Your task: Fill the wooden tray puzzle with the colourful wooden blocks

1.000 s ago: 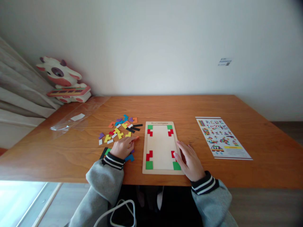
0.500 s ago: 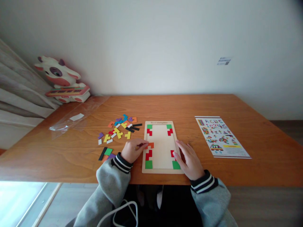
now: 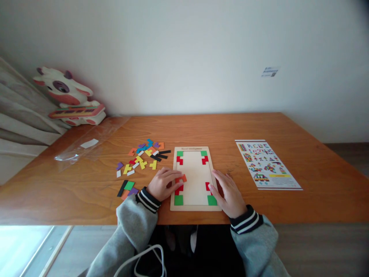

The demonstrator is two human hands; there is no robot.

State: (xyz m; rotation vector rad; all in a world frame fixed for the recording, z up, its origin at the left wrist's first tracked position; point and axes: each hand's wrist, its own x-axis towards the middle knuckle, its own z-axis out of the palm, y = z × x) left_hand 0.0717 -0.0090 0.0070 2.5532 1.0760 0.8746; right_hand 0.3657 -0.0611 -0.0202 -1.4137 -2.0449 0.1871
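Note:
A wooden puzzle board (image 3: 194, 208) lies in front of me, with green and red pieces set at its four corners. An orange puzzle piece (image 3: 183, 178) rests slightly tilted along the board's left side. My left hand (image 3: 164, 184) reaches over that edge with thumb and fingers apart, fingertips at the orange piece; the thumb lies over a red piece (image 3: 180, 191) below it. At the right edge, my right hand (image 3: 230, 196) is open, its thumb near the lower right red piece (image 3: 207, 186) and its fingers along the frame.
Loose coloured puzzle pieces (image 3: 143, 165) are scattered left of the board, with a small group (image 3: 129, 185) nearer me. A printed pattern sheet (image 3: 266, 165) lies to the right. Clear plastic packaging (image 3: 69, 154) and a cow toy keyboard (image 3: 77, 111) are at the far left.
My left thumb and fingers have parted from their pinch at the orange piece, which now sits at more of a tilt. My right hand stays at the board's right edge. The view has shifted slightly.

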